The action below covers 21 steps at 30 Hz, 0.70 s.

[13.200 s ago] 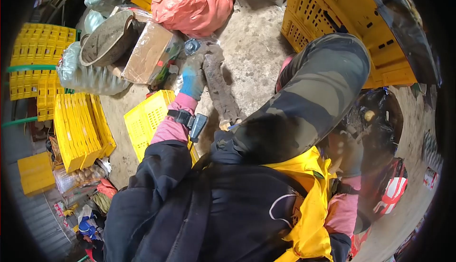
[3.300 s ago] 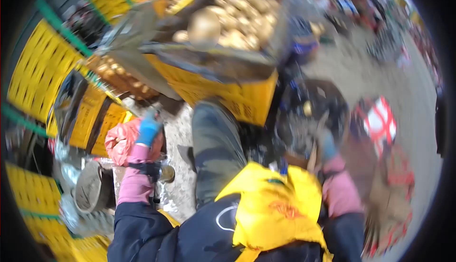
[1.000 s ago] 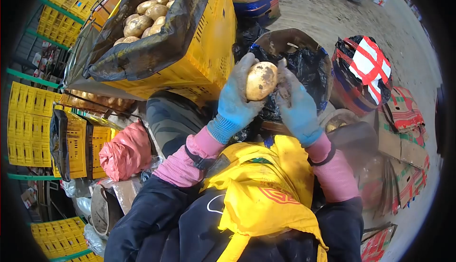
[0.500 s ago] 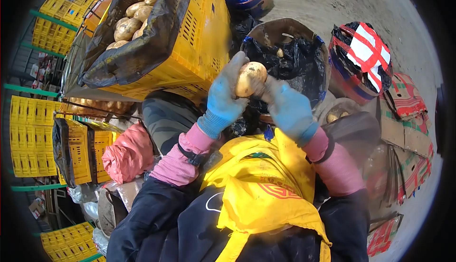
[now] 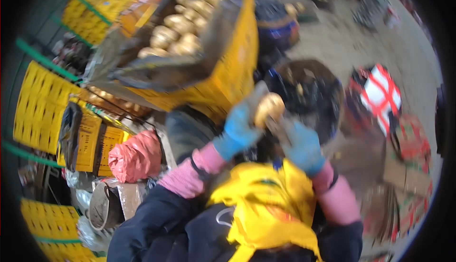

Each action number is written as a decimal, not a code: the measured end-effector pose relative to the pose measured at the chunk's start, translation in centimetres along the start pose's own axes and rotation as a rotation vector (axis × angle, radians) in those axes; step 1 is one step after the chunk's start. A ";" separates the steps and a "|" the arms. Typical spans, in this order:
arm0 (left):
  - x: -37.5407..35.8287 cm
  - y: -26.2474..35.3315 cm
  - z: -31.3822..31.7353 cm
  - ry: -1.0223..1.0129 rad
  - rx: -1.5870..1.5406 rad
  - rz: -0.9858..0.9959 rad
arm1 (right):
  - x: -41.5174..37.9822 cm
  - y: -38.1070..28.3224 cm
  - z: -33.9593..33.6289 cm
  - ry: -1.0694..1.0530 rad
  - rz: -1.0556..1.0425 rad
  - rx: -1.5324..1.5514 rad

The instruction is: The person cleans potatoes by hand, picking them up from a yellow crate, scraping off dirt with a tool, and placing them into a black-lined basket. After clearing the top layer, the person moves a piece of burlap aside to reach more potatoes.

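A pale brown potato (image 5: 270,108) is held up in front of my body. My left hand (image 5: 241,125), in a blue glove with a dirty grey palm, wraps round its left side. On the potato's lower right lie the fingers of my right hand (image 5: 300,143), gloved the same way and blurred; they look closed against it. Just beyond the hands stands a round container lined with black plastic (image 5: 308,91), with a few small pieces inside. Up and to the left, a yellow crate (image 5: 232,57) with a dark liner holds several potatoes (image 5: 178,29).
Stacked yellow crates (image 5: 40,110) stand at the left, near a pink plastic bag (image 5: 137,157) and a grey bucket (image 5: 103,207). To the right are a round bundle with red and white wrapping (image 5: 380,95) and flattened cardboard (image 5: 406,179). A yellow apron (image 5: 266,190) covers my front.
The whole view has shifted and blurred, with the crate and containers now lower and further right. The potato remains between my hands, slightly lower and to the right in view.
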<state>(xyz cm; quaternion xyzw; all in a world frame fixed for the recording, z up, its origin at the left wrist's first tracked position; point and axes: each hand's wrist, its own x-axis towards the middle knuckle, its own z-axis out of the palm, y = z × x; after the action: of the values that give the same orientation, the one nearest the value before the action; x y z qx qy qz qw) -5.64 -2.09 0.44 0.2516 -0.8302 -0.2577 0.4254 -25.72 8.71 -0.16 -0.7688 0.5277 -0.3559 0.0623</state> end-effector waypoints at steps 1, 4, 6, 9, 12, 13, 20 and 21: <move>-0.1 1.6 -0.6 -0.007 -0.161 -0.135 | 0.8 -1.1 -0.7 0.052 0.079 0.191; 1.8 7.6 -6.4 0.050 -0.282 -0.167 | 0.2 0.3 -1.3 0.135 0.274 0.296; 4.1 9.4 -9.8 0.227 -0.615 -0.350 | -0.2 2.4 -1.4 0.172 0.398 0.346; 6.0 9.3 -15.6 0.119 -1.398 -0.556 | 0.8 1.2 -1.9 0.177 0.580 0.707; 6.6 9.6 -17.5 0.149 -1.734 -0.564 | -0.3 1.8 -1.6 0.052 0.486 0.437; 6.4 9.1 -17.8 0.144 -1.750 -0.544 | -0.2 1.7 -1.7 0.026 0.492 0.401; 6.8 8.2 -19.3 0.159 -1.800 -0.498 | -0.6 1.6 -1.8 0.053 0.459 0.423; 6.8 8.1 -19.5 0.170 -1.804 -0.495 | -0.7 1.8 -1.5 0.082 0.434 0.403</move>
<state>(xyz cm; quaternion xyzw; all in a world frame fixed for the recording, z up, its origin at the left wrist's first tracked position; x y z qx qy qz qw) 5.56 -4.55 19.44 0.0142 -0.2059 -0.8678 0.4520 -28.17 8.95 -0.21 -0.5952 0.6004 -0.4625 0.2670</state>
